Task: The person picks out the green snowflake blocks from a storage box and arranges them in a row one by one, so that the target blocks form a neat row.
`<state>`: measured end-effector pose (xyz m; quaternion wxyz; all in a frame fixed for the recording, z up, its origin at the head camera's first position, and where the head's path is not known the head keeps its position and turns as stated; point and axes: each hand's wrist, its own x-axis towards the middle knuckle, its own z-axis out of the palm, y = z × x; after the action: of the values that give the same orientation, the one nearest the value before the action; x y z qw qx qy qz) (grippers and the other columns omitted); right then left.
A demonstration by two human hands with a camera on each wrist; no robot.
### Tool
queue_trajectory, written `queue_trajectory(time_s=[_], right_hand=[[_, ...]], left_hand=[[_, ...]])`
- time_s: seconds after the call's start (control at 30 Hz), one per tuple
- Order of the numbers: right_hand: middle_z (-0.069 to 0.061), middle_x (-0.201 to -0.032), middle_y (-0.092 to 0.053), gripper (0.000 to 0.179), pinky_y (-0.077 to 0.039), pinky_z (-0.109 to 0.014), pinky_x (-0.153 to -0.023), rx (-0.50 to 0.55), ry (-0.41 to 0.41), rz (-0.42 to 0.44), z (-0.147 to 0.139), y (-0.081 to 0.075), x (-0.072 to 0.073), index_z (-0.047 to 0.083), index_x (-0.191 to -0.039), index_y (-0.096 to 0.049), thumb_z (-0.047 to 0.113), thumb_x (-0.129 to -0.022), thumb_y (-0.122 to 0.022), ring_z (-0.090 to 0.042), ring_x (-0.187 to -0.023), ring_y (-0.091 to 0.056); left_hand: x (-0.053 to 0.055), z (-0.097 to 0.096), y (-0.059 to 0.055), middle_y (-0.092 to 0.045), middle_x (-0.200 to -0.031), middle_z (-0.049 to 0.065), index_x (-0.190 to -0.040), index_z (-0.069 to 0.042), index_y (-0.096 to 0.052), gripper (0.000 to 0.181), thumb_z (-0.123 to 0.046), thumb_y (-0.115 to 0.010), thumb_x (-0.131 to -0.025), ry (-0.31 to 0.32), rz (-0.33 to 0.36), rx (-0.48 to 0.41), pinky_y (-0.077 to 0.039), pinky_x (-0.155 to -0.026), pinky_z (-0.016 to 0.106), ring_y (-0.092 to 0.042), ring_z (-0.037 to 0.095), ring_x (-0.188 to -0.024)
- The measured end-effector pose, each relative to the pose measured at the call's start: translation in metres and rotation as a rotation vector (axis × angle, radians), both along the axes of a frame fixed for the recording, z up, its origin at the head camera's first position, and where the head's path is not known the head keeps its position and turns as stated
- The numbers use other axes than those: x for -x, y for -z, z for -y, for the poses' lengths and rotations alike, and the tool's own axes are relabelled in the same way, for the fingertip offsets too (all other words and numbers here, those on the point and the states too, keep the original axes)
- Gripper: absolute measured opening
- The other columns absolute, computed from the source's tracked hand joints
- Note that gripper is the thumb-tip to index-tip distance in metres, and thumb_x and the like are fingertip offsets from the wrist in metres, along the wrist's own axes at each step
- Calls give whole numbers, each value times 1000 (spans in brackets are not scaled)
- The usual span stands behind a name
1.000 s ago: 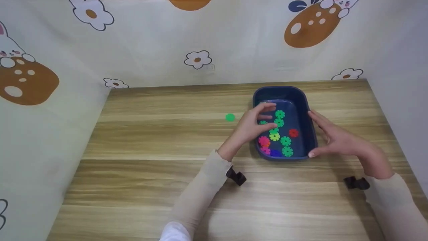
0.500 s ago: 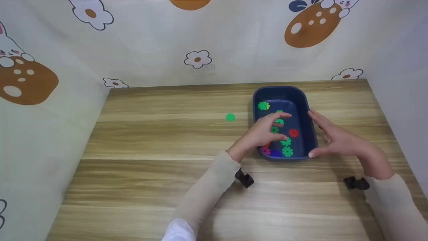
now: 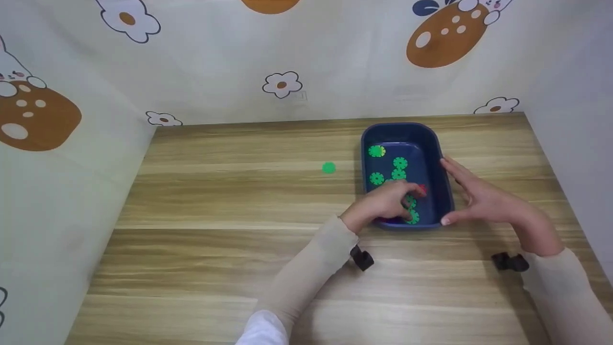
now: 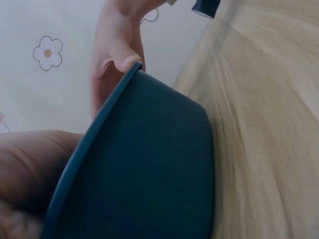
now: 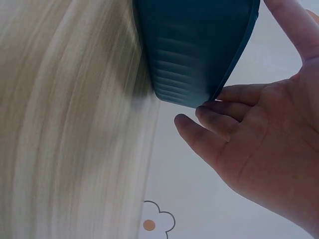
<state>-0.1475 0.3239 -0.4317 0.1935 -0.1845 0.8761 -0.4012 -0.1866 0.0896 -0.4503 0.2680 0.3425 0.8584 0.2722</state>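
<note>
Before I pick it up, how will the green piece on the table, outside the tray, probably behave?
The green piece is probably light, as it looks small beside the blue tray. Pushed, it would likely slide rather than roll, since it appears to lie flat on the table. It may be awkward to pinch, because it looks thin.

Pale flower-printed wall (image 3: pixel 335 62) behind a wood-grain tabletop (image 3: pixel 215 201)

On the table (image 3: pixel 206 191), a tray (image 3: pixel 427 163) with several discs (image 3: pixel 399 174) inside stands right of a lone disc (image 3: pixel 328 167).
</note>
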Motion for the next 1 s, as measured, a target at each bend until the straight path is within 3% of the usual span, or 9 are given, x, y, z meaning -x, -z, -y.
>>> queue_trajectory(time_s=[0.27, 0.63, 0.8, 1.0], right_hand=[[-24, -166, 6, 124, -17, -73, -112, 22, 8, 14, 1, 1, 0, 8, -160, -1, 17, -73, -89, -52, -150, -3], [-23, -166, 6, 123, -20, -73, -111, 17, 12, 18, 0, 1, 0, 8, -160, -1, 16, -74, -89, -54, -150, -6], [-24, -166, 6, 124, -21, -73, -111, 7, 10, 14, -1, 0, 0, 8, -160, -1, 17, -74, -89, -54, -149, -7], [-24, -166, 6, 124, -19, -73, -111, -4, 11, 10, 0, 0, -1, 9, -161, -2, 19, -73, -89, -54, -150, -5]], left_hand=[[-3, -3, 4, -70, -124, -5, -124, -18, -69, 39, -5, -73, -88, 53, -49, 104, -50, -88, 14, -64, 7, -103], [-8, -6, 3, -66, -121, -4, -116, -22, -75, 37, 2, -64, -89, 157, -188, 242, -44, -102, 16, -57, 9, -113], [-8, -7, 4, -66, -119, -4, -114, -20, -74, 34, 1, -64, -90, 158, -202, 248, -45, -100, 16, -58, 9, -111], [-8, -7, 6, -68, -107, -6, -107, -20, -72, 26, -1, -65, -90, 114, -166, 225, -48, -84, 16, -58, 8, -96]])
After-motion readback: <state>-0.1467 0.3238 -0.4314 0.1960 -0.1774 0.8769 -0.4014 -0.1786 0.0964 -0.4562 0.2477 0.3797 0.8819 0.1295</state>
